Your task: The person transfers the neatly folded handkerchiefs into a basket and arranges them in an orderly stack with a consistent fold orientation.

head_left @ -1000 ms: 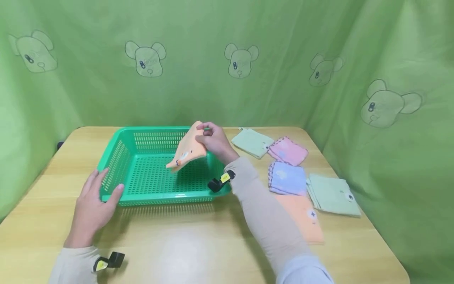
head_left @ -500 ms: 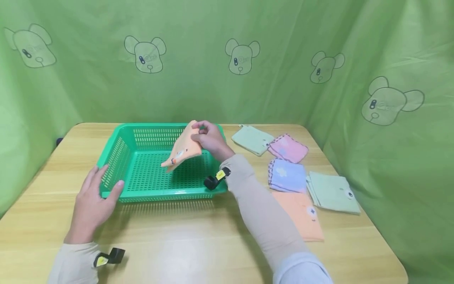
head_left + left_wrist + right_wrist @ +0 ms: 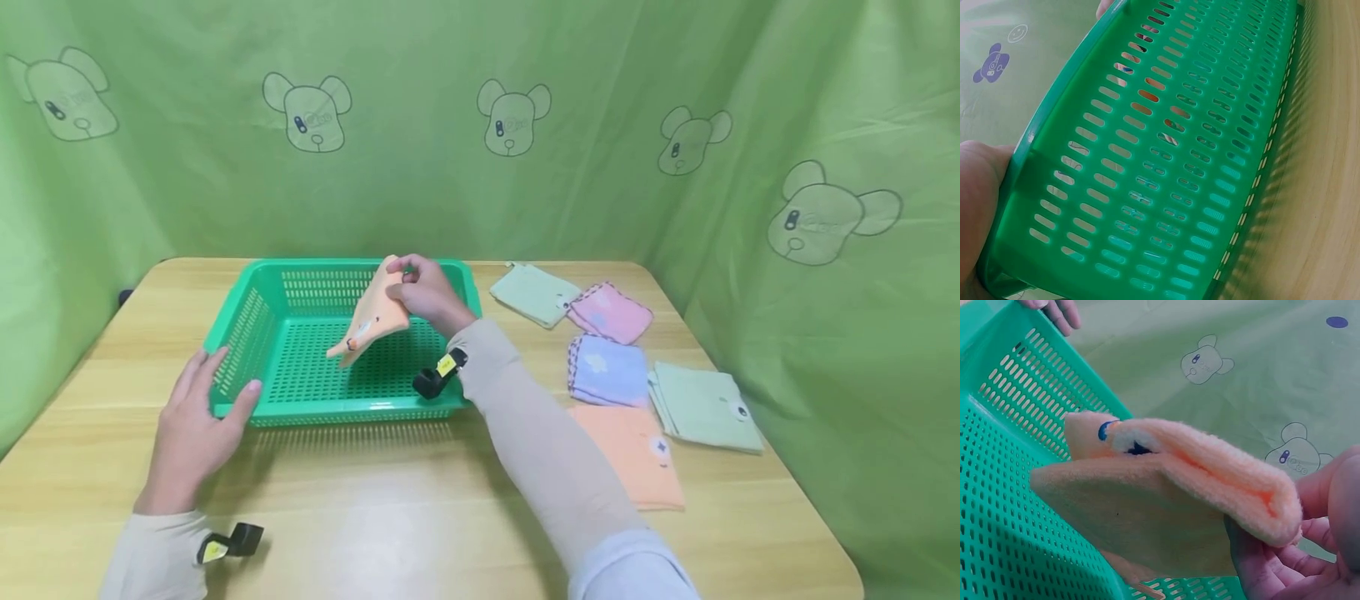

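Note:
A folded orange towel (image 3: 372,312) with an embroidered face hangs tilted over the green plastic basket (image 3: 345,406). My right hand (image 3: 429,292) pinches its upper right edge between thumb and fingers. In the right wrist view the towel (image 3: 1147,512) shows its thick folded layers, with the fingertips at one end. My left hand (image 3: 191,433) rests at the basket's front left corner, fingers on the outer side and thumb apart near the front rim. The left wrist view shows the slotted basket wall (image 3: 1141,150) with part of that hand (image 3: 979,194) along the rim.
Right of the basket lie several folded towels: a pale green one (image 3: 534,295), a pink one (image 3: 611,315), a blue one (image 3: 609,372), a larger green one (image 3: 707,407) and another orange one (image 3: 630,457). A green curtain (image 3: 412,192) hangs behind the wooden table (image 3: 360,517).
My right hand has moved left with the orange towel, further over the basket. My left hand stays at the basket's corner. The view has shifted slightly.

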A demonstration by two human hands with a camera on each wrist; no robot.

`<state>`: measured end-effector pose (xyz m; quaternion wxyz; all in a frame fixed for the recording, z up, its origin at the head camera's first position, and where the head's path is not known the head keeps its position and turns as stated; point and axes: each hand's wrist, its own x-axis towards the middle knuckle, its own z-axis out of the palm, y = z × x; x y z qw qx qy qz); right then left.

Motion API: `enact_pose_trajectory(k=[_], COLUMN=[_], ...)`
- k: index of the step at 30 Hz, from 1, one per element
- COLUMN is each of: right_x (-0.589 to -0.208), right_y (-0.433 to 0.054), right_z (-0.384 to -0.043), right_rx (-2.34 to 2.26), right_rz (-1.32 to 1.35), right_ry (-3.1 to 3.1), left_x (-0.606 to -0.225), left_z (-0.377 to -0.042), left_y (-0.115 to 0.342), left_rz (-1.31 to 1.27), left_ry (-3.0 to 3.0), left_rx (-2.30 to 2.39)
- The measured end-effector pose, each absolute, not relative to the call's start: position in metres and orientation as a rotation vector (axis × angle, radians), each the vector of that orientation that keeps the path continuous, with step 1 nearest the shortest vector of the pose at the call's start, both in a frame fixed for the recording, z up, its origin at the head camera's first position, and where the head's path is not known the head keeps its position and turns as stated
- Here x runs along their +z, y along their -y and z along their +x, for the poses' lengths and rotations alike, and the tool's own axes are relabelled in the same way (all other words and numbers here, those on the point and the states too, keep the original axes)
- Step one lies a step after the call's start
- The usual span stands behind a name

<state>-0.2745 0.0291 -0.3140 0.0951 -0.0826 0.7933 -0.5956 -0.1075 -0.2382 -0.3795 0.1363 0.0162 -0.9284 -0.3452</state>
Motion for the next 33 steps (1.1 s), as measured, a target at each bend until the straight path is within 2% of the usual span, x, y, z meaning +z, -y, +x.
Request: enact_pose_trajectory(k=[13, 33], right_x=[-0.323, -0.332], right_y=[-0.024, -0.024], right_z=[-0.277, -0.273], right_rx=[-1.695, -1.545], right_rz=[-0.216, -0.388], right_ry=[-2.398, -2.329], left_x=[-0.381, -0.378], left_z=[-0.107, -0.107], left_y=[0.238, 0.237], left_rz=[0.062, 0.058], left_ry=[2.698, 2.695], left_rx=[-1.000, -0.991])
